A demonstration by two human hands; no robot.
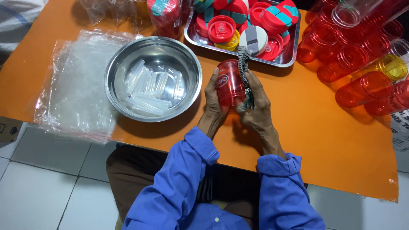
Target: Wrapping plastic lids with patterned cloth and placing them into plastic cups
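Note:
A translucent red plastic cup (228, 83) lies between both my hands above the orange table (324, 136). My left hand (211, 99) wraps its left side. On the cup's right side, my right hand (254, 105) holds a striped grey cloth (244, 64) against it. Both sleeves are blue.
A steel bowl (111, 70) with several clear plastic straws (151, 87) stands to the left, beside a stack of clear plastic bags (70, 85). A steel tray (286, 58) of red, teal and yellow lids sits behind. Several red cups (362, 87) and a yellow cup (392, 66) lie at right.

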